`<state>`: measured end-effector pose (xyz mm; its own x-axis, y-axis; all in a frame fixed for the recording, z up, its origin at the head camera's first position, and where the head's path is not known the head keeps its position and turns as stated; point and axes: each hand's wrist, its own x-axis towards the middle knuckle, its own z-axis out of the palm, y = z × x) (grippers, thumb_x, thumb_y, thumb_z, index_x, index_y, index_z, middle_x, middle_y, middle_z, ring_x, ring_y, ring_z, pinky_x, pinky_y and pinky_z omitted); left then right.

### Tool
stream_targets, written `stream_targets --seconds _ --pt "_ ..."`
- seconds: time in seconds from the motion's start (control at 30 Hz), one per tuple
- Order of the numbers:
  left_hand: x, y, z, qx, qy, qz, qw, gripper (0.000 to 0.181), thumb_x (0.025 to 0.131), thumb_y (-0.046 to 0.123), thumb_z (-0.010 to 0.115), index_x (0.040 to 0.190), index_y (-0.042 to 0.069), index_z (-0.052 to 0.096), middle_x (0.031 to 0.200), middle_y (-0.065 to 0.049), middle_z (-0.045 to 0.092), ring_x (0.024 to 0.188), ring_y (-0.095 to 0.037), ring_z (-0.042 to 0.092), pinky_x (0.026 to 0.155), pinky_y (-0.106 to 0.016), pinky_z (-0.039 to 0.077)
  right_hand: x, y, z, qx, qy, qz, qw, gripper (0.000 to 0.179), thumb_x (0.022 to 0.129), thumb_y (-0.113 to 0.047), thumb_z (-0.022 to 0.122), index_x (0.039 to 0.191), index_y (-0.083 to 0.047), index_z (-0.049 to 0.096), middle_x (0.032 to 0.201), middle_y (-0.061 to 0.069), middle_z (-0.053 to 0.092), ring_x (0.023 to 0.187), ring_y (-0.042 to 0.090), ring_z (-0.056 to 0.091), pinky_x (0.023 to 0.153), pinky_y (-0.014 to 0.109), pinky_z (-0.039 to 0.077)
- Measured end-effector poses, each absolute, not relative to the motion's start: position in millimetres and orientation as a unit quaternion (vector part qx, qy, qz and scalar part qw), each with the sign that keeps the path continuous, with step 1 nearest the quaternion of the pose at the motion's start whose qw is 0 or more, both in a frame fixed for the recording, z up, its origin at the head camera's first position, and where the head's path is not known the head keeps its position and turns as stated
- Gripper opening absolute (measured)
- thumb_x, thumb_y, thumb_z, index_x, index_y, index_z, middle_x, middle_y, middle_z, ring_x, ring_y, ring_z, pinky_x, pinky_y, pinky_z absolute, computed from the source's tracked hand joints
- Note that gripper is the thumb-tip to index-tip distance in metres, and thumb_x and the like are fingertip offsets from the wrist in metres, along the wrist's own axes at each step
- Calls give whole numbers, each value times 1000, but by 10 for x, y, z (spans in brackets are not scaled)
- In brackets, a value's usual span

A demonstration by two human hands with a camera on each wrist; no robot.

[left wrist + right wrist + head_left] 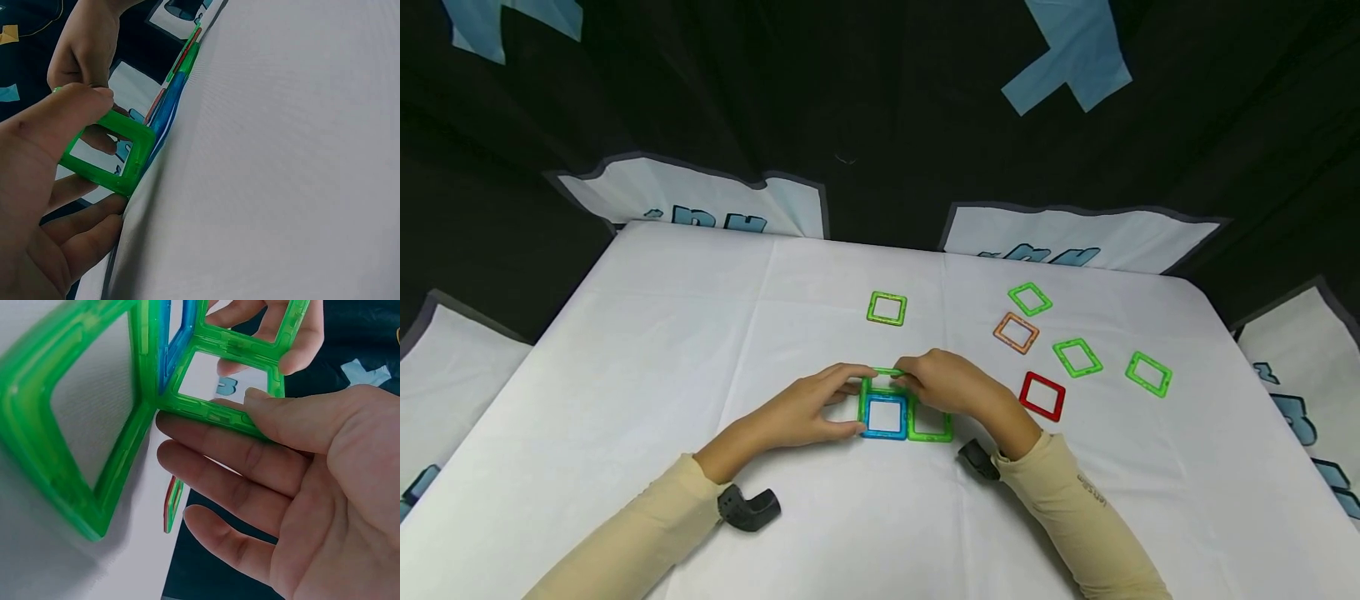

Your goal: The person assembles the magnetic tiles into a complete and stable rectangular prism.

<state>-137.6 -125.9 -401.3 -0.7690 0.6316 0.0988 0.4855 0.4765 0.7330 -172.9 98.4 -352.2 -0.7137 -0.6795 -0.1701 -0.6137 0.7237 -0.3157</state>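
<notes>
Square magnetic tiles with hollow middles are joined at the centre of the white table. A blue tile lies flat, with a green tile flat beside it on the right. One green upright tile stands along the blue tile's left side, and another green upright tile stands along its back. My left hand holds the left upright tile between thumb and fingers. The right hand pinches the back upright tile, thumb on one face and fingers behind; it partly covers the flat green tile in the head view.
A lime-green tile lies farther back. To the right are a red tile, an orange tile and several loose green tiles. Black cloth hangs behind the table.
</notes>
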Motion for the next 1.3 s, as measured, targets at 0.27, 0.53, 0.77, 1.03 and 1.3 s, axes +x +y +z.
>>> stream_targets --seconds 0.27,0.53,0.77,1.03,1.3 --pt "-1371 -1254 -4015 324 854 394 97 62 80 31 69 133 22 38 133 -1 46 111 -13 56 94 -29 49 -1728 987 -3504 -347 917 -127 152 17 93 -19 53 101 -8 63 82 1 65 65 10 49 63 24 45" --pt "-1370 -1275 -4011 327 856 389 93 62 80 32 70 132 23 38 132 0 47 111 -12 56 94 -28 49 -1816 1052 -3481 -331 904 -168 212 31 92 -31 53 113 -9 62 100 1 66 83 11 56 80 31 50" --pt "-1375 -1255 -4019 323 855 393 103 64 80 32 70 134 22 37 134 0 45 112 -13 56 94 -28 48 -2217 1123 -3456 -312 896 -199 244 55 88 -43 57 130 -9 48 126 9 56 117 24 51 99 46 42" --pt "-1350 -1211 -4034 328 848 402 110 64 80 30 70 134 21 37 134 -1 46 111 -13 56 94 -27 48 -2592 1037 -3325 -324 884 -212 262 45 90 -36 55 125 -9 53 120 9 58 111 24 52 95 42 45" --pt "-1325 -1217 -4014 322 878 351 56 63 79 36 70 132 23 38 129 2 49 109 -9 57 91 -30 49 -2581 996 -3412 -308 905 -154 249 29 92 -27 52 116 -11 59 106 10 62 93 20 56 78 33 48"
